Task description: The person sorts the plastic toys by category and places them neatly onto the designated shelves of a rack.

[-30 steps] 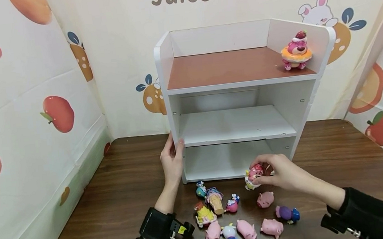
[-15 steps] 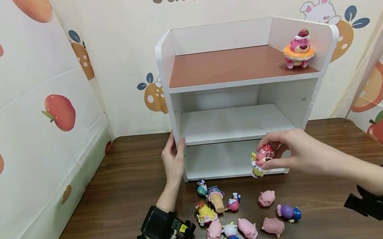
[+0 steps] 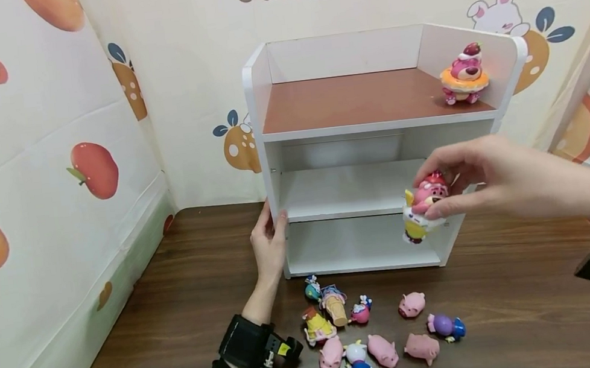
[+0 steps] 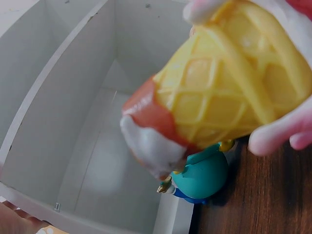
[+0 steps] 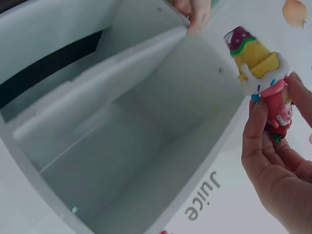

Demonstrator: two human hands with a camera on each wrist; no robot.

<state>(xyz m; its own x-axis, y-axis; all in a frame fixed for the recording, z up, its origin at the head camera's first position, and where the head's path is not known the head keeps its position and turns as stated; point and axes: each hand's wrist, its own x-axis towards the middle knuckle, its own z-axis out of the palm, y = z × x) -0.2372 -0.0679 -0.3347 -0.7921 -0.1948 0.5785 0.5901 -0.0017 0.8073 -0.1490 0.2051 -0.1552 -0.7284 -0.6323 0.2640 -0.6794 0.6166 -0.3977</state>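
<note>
My right hand point(image 3: 496, 179) pinches a pink bear figurine point(image 3: 429, 193) between thumb and fingers. It has a red strawberry-like cap and a yellow-and-white lower part. The toy hangs in the air before the middle tier of the white shelf unit point(image 3: 350, 190). From the right wrist view, the figurine point(image 5: 261, 61) is head-down in the frame, its yellow and purple base turned away from the fingers. My left hand point(image 3: 269, 247) holds the shelf's left side panel, thumb at the front edge and fingers outside. Part of that hand point(image 4: 17, 222) shows in the left wrist view.
Another pink bear in an orange ring point(image 3: 463, 77) stands on the brown top tier, right side. Several toys lie on the wooden table in front, among them a pink pig point(image 3: 421, 347), a purple-and-blue figure point(image 3: 445, 326) and an ice-cream-cone figure point(image 3: 334, 307).
My right hand has lifted the bear figurine off the table area, up and to the right, to the middle tier's height. The left hand keeps its hold on the side panel.
</note>
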